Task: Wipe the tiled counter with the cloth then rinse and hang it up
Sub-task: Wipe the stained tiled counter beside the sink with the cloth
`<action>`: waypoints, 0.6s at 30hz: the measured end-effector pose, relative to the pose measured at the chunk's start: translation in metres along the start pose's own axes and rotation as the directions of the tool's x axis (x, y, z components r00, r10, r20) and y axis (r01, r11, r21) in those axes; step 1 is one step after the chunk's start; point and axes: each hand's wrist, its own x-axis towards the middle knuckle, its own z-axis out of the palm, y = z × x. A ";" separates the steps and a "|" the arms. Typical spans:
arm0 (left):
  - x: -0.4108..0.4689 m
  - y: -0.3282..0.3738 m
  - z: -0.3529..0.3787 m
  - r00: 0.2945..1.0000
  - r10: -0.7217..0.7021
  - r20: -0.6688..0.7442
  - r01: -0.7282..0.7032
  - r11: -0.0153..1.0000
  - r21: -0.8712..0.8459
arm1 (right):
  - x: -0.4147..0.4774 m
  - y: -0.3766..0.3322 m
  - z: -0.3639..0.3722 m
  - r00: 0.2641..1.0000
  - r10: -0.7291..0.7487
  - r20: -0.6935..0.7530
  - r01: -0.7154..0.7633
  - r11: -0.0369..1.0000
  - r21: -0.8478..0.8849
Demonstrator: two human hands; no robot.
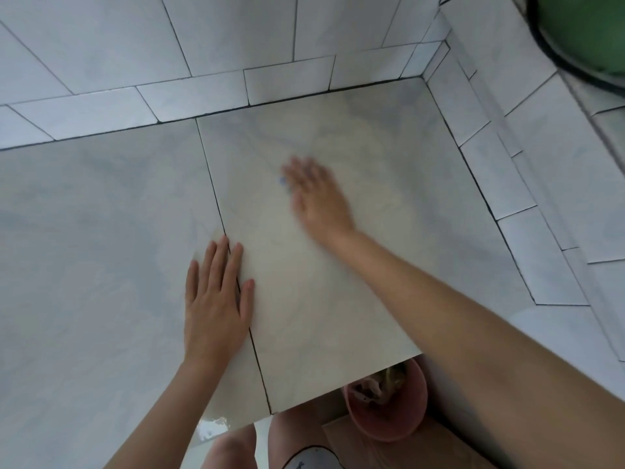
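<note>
Head view: two flat hands on the tiled desk

Head camera looks down on a pale, marbled tiled desk (84, 231) set into a corner of white wall tiles (101, 45). On the left side, the left hand (216, 302) lies palm down with fingers stretched out and slightly spread, resting across the dark grout line (216, 204) between two large tiles; it holds nothing. Farther right and deeper toward the wall, the right hand (314, 194) is also palm down and open, fingers extended, blurred. A small bluish speck shows at its fingertips, but whether this is part of the cloth cannot be told; no cloth can be clearly made out, so where it lies stays uncertain. The right forearm (473, 316) runs diagonally from the lower right corner up to that hand. Below the front edge of the desk, a pinkish bucket (389, 421) stands on the floor with something crumpled inside it, just beside the person's bare knees (230, 448). At the far upper right, part of a green basin (588, 28) with a dark rim sits on the tiled ledge.
</note>
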 end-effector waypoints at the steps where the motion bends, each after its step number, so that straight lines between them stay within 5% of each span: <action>1: 0.000 0.000 0.000 1.000 0.001 0.000 -0.001 1.000 0.002 | -0.011 -0.020 0.005 0.989 -0.139 0.040 0.140 0.990 -0.013; 4: 0.000 0.000 0.000 1.000 0.006 -0.003 -0.006 1.000 0.014 | -0.041 -0.030 0.010 0.886 -0.437 0.158 0.445 0.895 -0.020; 6: 0.000 0.000 0.000 1.000 0.005 -0.003 -0.005 1.000 0.006 | -0.037 -0.001 0.004 0.882 -0.446 0.152 0.451 0.892 0.001; 9: 0.000 0.000 0.000 1.000 0.004 -0.003 -0.004 1.000 0.000 | -0.018 0.070 -0.017 0.994 -0.101 0.034 0.101 0.995 -0.017; 13: 0.000 -0.001 0.000 1.000 0.002 0.002 -0.002 1.000 0.009 | -0.001 0.138 -0.041 0.932 0.359 -0.035 -0.361 0.928 -0.088; 16: 0.000 -0.001 0.001 1.000 0.006 0.007 -0.007 1.000 0.010 | 0.029 0.116 -0.038 0.842 0.533 -0.085 -0.536 0.844 -0.018; 18: 0.000 0.000 0.000 1.000 0.005 0.006 -0.005 1.000 0.014 | 0.051 0.087 -0.031 0.882 0.463 -0.093 -0.465 0.885 -0.009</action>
